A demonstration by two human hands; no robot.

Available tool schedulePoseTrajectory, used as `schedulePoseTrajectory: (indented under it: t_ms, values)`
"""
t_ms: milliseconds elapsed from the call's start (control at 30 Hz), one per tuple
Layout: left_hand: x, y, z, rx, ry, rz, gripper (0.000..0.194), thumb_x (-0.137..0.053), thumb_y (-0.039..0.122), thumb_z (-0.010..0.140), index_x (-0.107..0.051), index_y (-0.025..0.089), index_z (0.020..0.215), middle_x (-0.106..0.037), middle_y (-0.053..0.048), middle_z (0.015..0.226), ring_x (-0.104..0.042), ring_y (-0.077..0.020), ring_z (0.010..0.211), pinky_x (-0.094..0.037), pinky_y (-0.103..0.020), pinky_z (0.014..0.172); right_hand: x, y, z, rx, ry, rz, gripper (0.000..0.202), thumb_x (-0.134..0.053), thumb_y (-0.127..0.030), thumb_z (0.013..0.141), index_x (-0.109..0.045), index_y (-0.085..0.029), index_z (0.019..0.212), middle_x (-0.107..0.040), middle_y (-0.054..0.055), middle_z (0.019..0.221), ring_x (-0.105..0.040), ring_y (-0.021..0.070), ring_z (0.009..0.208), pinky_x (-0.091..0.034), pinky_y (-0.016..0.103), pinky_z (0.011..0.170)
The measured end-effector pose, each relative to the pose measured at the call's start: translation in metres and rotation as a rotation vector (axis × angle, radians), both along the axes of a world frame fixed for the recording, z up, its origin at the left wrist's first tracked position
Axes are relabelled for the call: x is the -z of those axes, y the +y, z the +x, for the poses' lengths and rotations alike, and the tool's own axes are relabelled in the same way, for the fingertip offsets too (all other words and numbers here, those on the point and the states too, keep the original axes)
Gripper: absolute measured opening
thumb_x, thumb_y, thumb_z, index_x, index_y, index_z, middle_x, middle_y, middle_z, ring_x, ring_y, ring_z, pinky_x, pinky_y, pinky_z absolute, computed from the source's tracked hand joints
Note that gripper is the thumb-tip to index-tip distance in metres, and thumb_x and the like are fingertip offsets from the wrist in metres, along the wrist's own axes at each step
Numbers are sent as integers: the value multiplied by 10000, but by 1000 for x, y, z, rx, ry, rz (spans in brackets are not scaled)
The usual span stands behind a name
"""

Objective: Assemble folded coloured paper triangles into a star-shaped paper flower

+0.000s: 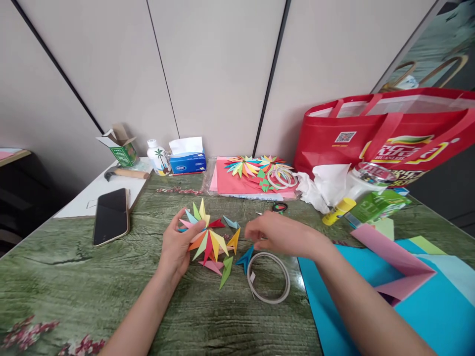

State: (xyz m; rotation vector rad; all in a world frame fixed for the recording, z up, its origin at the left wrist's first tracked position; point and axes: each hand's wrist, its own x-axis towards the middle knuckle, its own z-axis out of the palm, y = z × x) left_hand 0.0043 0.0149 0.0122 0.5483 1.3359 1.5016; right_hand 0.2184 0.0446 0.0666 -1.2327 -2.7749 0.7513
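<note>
My left hand (177, 242) is closed on a paper star (208, 237) made of folded points in many colours, its thumb pressed on the star's left side. Loose folded paper pieces lie around the star: a light blue one (232, 222), an orange one (234, 241), a green one (226, 272) and a pink one (212, 267). Over the table to the right, my right hand (267, 231) has loosely bent fingers, with nothing visible in them. Just below its fingertips is a dark blue folded piece (245, 259), beside a roll of double-sided tape (285, 277).
Scissors (279, 207) lie beyond my right hand. Blue paper sheets (319, 296) and a yellow glue stick (338, 211) are on the right, before a red bag (334, 133). Finished stars (243, 167) lie behind. A phone (111, 216) and hammer (126, 173) are left.
</note>
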Motion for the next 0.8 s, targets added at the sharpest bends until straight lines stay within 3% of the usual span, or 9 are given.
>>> schedulePoseTrajectory:
  t_ms: [100, 267, 433, 567, 700, 800]
  values:
    - [1, 1, 0, -25, -2, -20, 790, -800, 111, 478, -480, 140, 1199, -638, -13, 683, -613, -131, 506, -520, -257, 530, 19, 5, -7, -27, -130, -9, 155, -646, -131, 652, -664, -165, 803, -664, 35, 766, -582, 151, 667, -339, 225, 540]
    - [2, 1, 1, -16, 10, 4, 684, -804, 125, 467, -548, 127, 1101, -638, -12, 697, -600, -113, 496, -515, -248, 535, 35, 8, -16, -139, -82, -76, 169, -699, -149, 610, -662, -175, 773, -658, 1, 740, -580, 128, 662, -337, 205, 549]
    - [3, 1, 0, -21, 25, -21, 693, -806, 144, 475, -539, 137, 1114, -641, -30, 742, -613, -123, 523, -518, -260, 549, 33, 12, -8, -75, -130, -72, 150, -649, -84, 625, -666, -174, 742, -653, 3, 706, -563, 122, 624, -331, 202, 535]
    - [2, 1, -1, -31, 31, -25, 715, -807, 147, 478, -528, 137, 1136, -636, -30, 745, -604, -110, 514, -511, -241, 537, 27, 19, 3, -18, -73, -24, 130, -632, -113, 660, -668, -172, 769, -663, 21, 769, -572, 137, 695, -349, 209, 580]
    - [2, 1, -1, -26, 29, -29, 715, -810, 142, 466, -537, 136, 1127, -639, -30, 731, -604, -115, 506, -509, -244, 530, 25, 20, 3, -14, -8, -11, 99, -576, -137, 723, -670, -157, 749, -647, 23, 719, -560, 125, 641, -355, 218, 591]
    - [2, 0, 1, 17, 18, -40, 762, -813, 149, 459, -516, 144, 1161, -644, -20, 702, -609, -126, 507, -507, -245, 527, 27, 16, -8, -49, 69, 109, 217, -533, -80, 745, -675, -176, 877, -629, 42, 873, -560, 133, 749, -355, 227, 649]
